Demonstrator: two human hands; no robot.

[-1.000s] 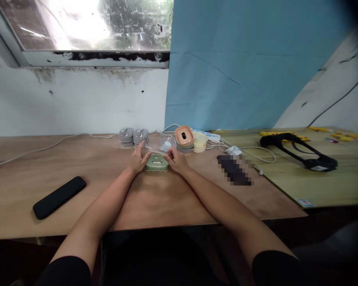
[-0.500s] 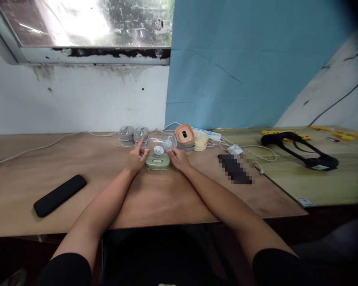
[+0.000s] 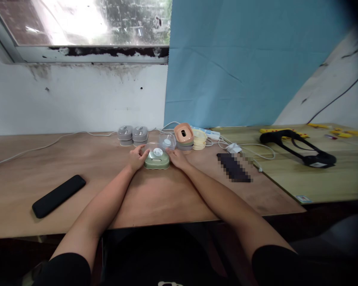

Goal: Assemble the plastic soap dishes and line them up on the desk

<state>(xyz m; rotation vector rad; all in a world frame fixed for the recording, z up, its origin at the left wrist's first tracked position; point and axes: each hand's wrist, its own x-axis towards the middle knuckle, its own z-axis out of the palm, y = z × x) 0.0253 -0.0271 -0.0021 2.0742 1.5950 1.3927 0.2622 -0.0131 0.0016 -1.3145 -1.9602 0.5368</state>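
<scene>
A small green container (image 3: 156,162) sits on the table in front of me, and a clear plastic lid (image 3: 150,149) with a round white sticker lies over its top. From the left side my left hand (image 3: 136,157) grips the lid's edge, thumb on top and the fingers curled. On the opposite side my right hand (image 3: 178,157) closes on the lid's right edge, its fingertips partly hidden. Just behind stands another clear plastic piece (image 3: 167,141) with a pale round sticker. I cannot tell whether the lid is fully seated.
Two grey lidded containers (image 3: 140,135) stand at the back. An orange lid (image 3: 183,133) leans on stacked pieces, beside pale yellow pieces (image 3: 199,140). A black oblong case (image 3: 59,196) lies left. White cables, a blurred dark item (image 3: 234,167) and a black headset-like frame (image 3: 298,149) lie right.
The clear lid has come down from a raised, tilted position onto the green container. My left index finger, pointing up before, is now lowered toward the lid.
</scene>
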